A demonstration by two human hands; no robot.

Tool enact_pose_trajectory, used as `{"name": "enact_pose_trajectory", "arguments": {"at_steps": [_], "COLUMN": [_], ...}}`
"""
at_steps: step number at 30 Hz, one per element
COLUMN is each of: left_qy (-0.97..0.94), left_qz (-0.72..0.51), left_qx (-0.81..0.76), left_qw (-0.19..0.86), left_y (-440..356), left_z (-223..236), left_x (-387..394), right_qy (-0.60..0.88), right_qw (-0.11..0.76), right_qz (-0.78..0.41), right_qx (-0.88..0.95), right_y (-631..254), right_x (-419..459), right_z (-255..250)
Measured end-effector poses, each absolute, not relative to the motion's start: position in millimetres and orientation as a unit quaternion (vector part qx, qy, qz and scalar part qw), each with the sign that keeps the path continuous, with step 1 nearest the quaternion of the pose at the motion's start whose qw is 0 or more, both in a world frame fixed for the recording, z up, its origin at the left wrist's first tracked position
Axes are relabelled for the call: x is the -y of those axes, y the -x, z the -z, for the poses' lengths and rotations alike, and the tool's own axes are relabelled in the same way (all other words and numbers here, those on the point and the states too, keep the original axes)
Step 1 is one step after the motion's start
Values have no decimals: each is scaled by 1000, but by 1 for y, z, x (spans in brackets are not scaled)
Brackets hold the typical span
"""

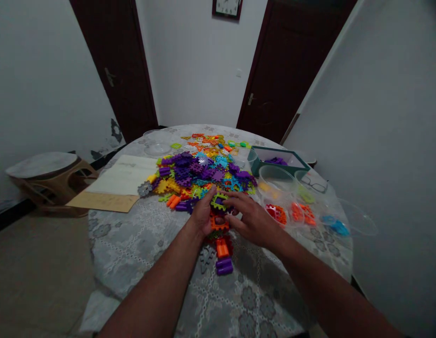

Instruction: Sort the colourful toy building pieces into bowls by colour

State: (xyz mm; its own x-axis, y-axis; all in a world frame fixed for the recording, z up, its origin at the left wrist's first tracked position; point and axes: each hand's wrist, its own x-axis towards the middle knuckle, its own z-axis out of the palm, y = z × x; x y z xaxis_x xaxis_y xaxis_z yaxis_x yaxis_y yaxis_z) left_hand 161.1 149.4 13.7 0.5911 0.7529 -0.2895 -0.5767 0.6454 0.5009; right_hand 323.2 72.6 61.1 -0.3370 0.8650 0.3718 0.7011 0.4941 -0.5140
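A big heap of coloured plastic interlocking pieces (203, 171) covers the middle of a round table (140, 234). My left hand (202, 213) and my right hand (251, 217) meet at the heap's near edge. Both pinch a green square piece (219, 201) between their fingertips. Below it lies a chain of joined pieces: an orange frame (218, 222), an orange block (222, 247) and a purple block (224, 266). My left palm rests beside the orange frame.
Clear plastic bowls (277, 177) with sorted orange (302, 213), red and blue pieces (336, 227) stand at the right. A teal box (274, 157) holds purple pieces. Glasses (314, 184), paper sheets (126, 174) and a brown board lie on the table. A stool (49, 176) stands left.
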Motion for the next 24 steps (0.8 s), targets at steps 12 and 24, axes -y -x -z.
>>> {"name": "enact_pose_trajectory", "arguments": {"at_steps": [12,24], "left_qy": [-209,-261], "left_qz": [-376,-394], "left_qx": [-292,-320], "left_qw": [855,821], "left_y": [-160,-158], "left_z": [-16,-9], "left_x": [-154,-156], "right_qy": [538,613], "right_qw": [427,477], "right_qz": [-142,-119], "right_qx": [713,618], "right_y": [-309,-384], "right_x": [-75,-49], "right_z": [-45,-81]}}
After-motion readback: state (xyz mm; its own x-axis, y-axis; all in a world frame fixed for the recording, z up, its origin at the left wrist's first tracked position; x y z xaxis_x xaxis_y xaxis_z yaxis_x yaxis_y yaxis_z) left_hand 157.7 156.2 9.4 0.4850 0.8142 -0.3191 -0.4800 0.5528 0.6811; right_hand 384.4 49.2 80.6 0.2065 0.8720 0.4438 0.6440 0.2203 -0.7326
